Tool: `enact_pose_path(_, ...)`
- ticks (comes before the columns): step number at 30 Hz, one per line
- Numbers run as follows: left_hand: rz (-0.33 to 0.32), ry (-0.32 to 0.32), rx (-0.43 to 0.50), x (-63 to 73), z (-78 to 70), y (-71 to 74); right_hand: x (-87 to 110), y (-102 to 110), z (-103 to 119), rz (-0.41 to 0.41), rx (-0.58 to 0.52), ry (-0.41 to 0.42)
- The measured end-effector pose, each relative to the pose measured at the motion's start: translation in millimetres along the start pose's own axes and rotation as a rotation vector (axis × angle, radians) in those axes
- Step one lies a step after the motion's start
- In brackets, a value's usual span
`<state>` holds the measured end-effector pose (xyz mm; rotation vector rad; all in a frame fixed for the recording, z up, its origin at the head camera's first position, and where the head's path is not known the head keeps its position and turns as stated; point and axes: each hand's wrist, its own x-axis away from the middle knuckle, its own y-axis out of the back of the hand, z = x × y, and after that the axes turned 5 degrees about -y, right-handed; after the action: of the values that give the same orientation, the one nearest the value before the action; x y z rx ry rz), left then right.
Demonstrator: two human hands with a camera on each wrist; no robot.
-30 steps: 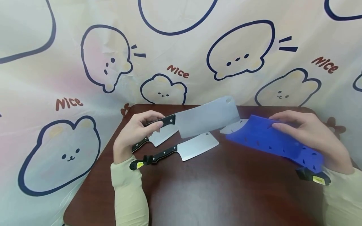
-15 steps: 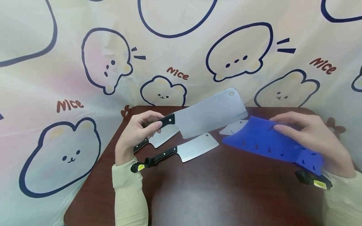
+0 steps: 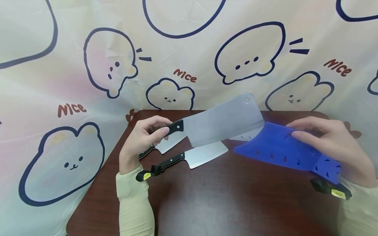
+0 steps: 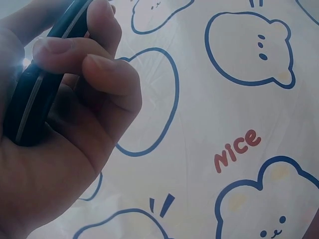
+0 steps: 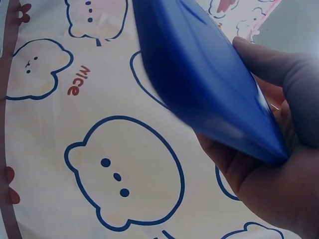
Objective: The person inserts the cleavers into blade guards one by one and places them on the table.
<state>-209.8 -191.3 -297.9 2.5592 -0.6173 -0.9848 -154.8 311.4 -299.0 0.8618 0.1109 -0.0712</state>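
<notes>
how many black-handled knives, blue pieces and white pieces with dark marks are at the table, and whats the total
Black-handled knives: 3, one in the left hand
Blue piece: 1, in the right hand
White piece with dark marks: 1, partly hidden
Total: 5

**I Am Wearing Pale Green and Black**

I am wearing a pale yellow-green left sleeve (image 3: 136,203) and a matching right sleeve (image 3: 358,209). The left one is wrinkling a little and ending near my wrist. By each wrist I am wearing a small black gadget (image 3: 139,177), and each gadget is showing a bright yellow sticker (image 3: 338,194). My left hand (image 3: 143,139) and my right hand (image 3: 327,139) are going bare.
</notes>
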Motion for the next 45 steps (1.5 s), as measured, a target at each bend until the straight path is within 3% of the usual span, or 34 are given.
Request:
enact_pose_path(11, 0.029, 0.032, -0.006, 1.5, -5.1, -0.8, 4.7, 1.0, 4.5, -0.003, -0.015, -0.009)
enact_pose_path(17, 0.128, 0.055, -0.04, 2.9, -13.3, -0.8, 7.1, 3.4, 2.9, -0.014, -0.034, -0.021)
enact_pose_path(21, 0.199, 0.067, -0.031, 3.4, -19.7, -0.7, 10.0, 6.7, 1.2, 0.03, -0.065, -0.061)
enact_pose_path(26, 0.254, 0.124, -0.056, 7.2, -26.7, 1.4, 11.2, 5.9, 2.2, 0.008, -0.052, -0.054)
enact_pose_path(30, 0.299, 0.134, -0.079, 11.5, -31.5, 4.7, 10.6, 1.7, 1.8, -0.043, -0.06, -0.02)
enact_pose_path(35, 0.379, 0.068, -0.078, 17.3, -35.1, 6.3, 7.2, -1.8, 0.0, -0.062, -0.102, 0.014)
enact_pose_path(43, 0.495, 0.036, 0.027, 16.7, -41.6, 0.6, 8.9, -5.4, 10.0, -0.063, -0.046, 0.261)
enact_pose_path(45, 0.499, 0.023, 0.05, 16.2, -40.9, -0.6, 12.3, -6.2, 12.1, -0.072, -0.057, 0.25)
